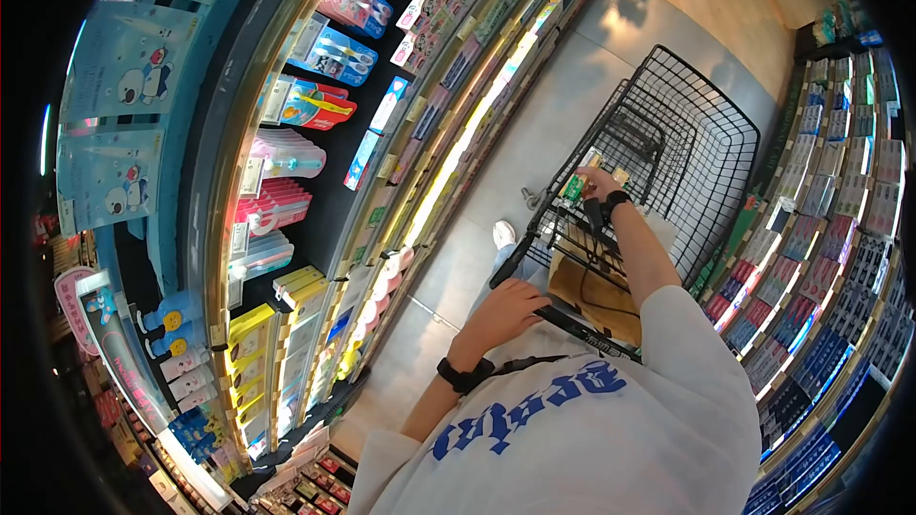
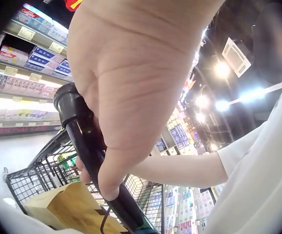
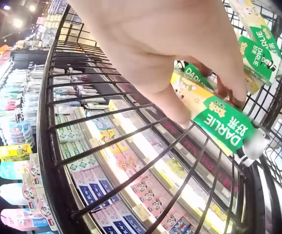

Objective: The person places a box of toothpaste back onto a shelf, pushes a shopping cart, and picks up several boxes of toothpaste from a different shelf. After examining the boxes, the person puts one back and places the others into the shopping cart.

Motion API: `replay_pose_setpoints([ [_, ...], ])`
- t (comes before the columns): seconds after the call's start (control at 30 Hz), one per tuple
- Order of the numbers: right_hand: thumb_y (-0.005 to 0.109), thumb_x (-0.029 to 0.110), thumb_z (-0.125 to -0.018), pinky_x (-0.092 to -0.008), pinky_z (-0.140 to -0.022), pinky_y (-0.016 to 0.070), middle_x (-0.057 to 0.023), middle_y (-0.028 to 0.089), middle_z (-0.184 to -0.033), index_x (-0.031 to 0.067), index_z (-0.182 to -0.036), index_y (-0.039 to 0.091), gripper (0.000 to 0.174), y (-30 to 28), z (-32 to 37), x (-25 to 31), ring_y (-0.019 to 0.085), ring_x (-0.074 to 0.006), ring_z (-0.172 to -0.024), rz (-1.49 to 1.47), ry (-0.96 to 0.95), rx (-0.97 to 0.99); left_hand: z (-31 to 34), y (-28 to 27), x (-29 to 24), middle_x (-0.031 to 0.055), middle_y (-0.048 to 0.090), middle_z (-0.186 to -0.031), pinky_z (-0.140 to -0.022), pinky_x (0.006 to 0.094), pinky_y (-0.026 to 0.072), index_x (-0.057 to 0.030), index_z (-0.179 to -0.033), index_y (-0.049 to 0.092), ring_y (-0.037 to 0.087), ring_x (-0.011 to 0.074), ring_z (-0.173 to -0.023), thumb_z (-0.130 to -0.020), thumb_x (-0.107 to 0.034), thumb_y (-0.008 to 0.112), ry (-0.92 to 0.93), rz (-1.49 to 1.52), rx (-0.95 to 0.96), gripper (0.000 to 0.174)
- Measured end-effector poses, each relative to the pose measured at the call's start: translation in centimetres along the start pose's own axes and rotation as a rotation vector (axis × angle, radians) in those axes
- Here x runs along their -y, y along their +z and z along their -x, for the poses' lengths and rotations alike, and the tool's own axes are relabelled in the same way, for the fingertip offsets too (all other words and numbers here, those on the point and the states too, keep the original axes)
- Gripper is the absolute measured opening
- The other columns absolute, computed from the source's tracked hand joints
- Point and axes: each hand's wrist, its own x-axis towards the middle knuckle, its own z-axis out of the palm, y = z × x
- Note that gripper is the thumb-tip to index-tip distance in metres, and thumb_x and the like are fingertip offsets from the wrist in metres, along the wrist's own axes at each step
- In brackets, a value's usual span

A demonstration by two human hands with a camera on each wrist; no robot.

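Here, the fingers (image 3: 231,85) of the right hand (image 1: 596,181) are pinching a yellow-and-green toothpaste box (image 3: 219,122), thumb under it and fingertips over its top edge, and are holding it low inside the front part of the shopping cart (image 1: 711,129). A second box (image 3: 258,53) of the same kind is lying just beside the first, against the wire; whether the hand is gripping that one too cannot be told. The black wire wall (image 3: 131,141) of the cart is standing between this hand and the lit shelves beyond. The left hand (image 1: 506,310) is curling its fingers around the black handle bar (image 2: 82,131) near its end cap and gripping it firmly. Just past that bar, a brown paper bag (image 1: 592,291) is sitting in the near section of the cart. Black bands are wrapping both wrists, and a white sleeve (image 1: 687,324) is covering the right upper arm. A white shoe (image 1: 503,232) is showing on the grey floor (image 1: 553,105) beside the cart. Packed shelves (image 1: 286,181) of toothbrushes and boxed goods are running along the person's left, and more shelves (image 1: 840,219) of boxes are lining the right.
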Motion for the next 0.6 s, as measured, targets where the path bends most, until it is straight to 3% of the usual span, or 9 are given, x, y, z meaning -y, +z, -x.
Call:
replay_pose_setpoints([
  [0.17, 0.087, 0.023, -0.082, -0.0363, -0.059, 0.0475, -0.0056, 0.055, -0.085, 0.0026, -0.106, 0.070, 0.035, -0.8, -1.6, -1.5, 0.057, -0.0201, -0.072, -0.126, -0.008, 0.012, 0.0, -0.2, -0.1, 0.0060, 0.067, -0.107, -0.101, 0.0389, 0.0460, -0.0095, -0.114, 0.071, 0.061, 0.0270, -0.109, -0.089, -0.018, 0.075, 0.004, -0.015, 0.001, 0.027],
  [0.23, 0.084, 0.023, -0.084, -0.0347, -0.058, 0.0465, -0.0061, 0.055, -0.085, 0.0093, -0.102, 0.065, 0.029, -1.3, -1.7, -1.5, 0.052, -0.0185, -0.063, -0.019, -0.056, 0.022, 0.0, -0.1, 0.0, 0.0064, 0.067, -0.106, -0.100, 0.0387, 0.0453, -0.0085, -0.113, 0.071, 0.061, 0.0269, -0.108, -0.087, -0.017, 0.076, 0.012, 0.000, -0.006, 0.028],
  [0.3, 0.084, 0.023, -0.084, -0.0373, -0.061, 0.0485, -0.0085, 0.055, -0.092, 0.0087, -0.107, 0.063, 0.034, -0.9, -1.9, -1.0, 0.054, -0.0216, -0.068, -0.148, -0.003, -0.017, -0.1, -0.1, 0.1, 0.0069, 0.067, -0.104, -0.100, 0.0386, 0.0447, -0.0075, -0.113, 0.071, 0.061, 0.0268, -0.106, -0.085, -0.016, 0.077, 0.021, 0.003, -0.024, 0.029],
  [0.37, 0.083, 0.019, -0.085, -0.0444, -0.072, 0.0528, -0.0118, 0.062, -0.107, 0.0007, -0.118, 0.068, 0.040, -0.6, -1.9, -0.5, 0.064, -0.0263, -0.083, -0.185, -0.049, -0.004, 0.0, 0.0, 0.1, 0.0068, 0.067, -0.104, -0.100, 0.0385, 0.0445, -0.0077, -0.112, 0.071, 0.060, 0.0266, -0.106, -0.086, -0.017, 0.077, 0.024, 0.010, -0.034, 0.029],
  [0.4, 0.081, 0.020, -0.087, -0.0519, -0.078, 0.0524, -0.0157, 0.059, -0.125, 0.0018, -0.118, 0.068, 0.038, -0.6, -4.2, -1.2, 0.063, -0.0337, -0.100, -0.199, -0.013, -0.076, 0.1, 0.1, 0.1, 0.0068, 0.067, -0.104, -0.100, 0.0385, 0.0445, -0.0077, -0.112, 0.071, 0.060, 0.0266, -0.106, -0.086, -0.017, 0.077, 0.023, 0.010, -0.036, 0.029],
  [0.43, 0.081, 0.020, -0.087, -0.0519, -0.078, 0.0524, -0.0157, 0.059, -0.125, 0.0018, -0.118, 0.068, 0.038, -1.2, -6.3, -1.9, 0.063, -0.0337, -0.100, -0.198, -0.015, -0.073, 0.1, 0.1, 0.0, 0.0067, 0.067, -0.104, -0.100, 0.0384, 0.0446, -0.0078, -0.112, 0.071, 0.060, 0.0266, -0.106, -0.086, -0.017, 0.077, 0.022, 0.006, -0.038, 0.028],
  [0.53, 0.076, 0.017, -0.088, -0.0585, -0.085, 0.0497, -0.0218, 0.043, -0.151, 0.0053, -0.114, 0.070, 0.029, -2.0, -8.8, -2.4, 0.047, -0.0407, -0.128, -0.187, -0.078, -0.006, 0.1, 0.0, -0.2, 0.0064, 0.066, -0.106, -0.100, 0.0385, 0.0452, -0.0085, -0.113, 0.070, 0.060, 0.0265, -0.108, -0.088, -0.017, 0.076, 0.011, -0.015, -0.034, 0.027],
  [0.6, 0.074, 0.017, -0.089, -0.0562, -0.084, 0.0504, -0.0213, 0.044, -0.150, 0.0059, -0.113, 0.071, 0.027, -2.4, -9.0, -1.7, 0.050, -0.0399, -0.124, -0.173, -0.086, 0.058, 0.2, -0.1, -0.1, 0.0063, 0.066, -0.108, -0.100, 0.0385, 0.0458, -0.0092, -0.114, 0.070, 0.060, 0.0265, -0.110, -0.090, -0.018, 0.075, 0.003, -0.022, -0.026, 0.027],
])
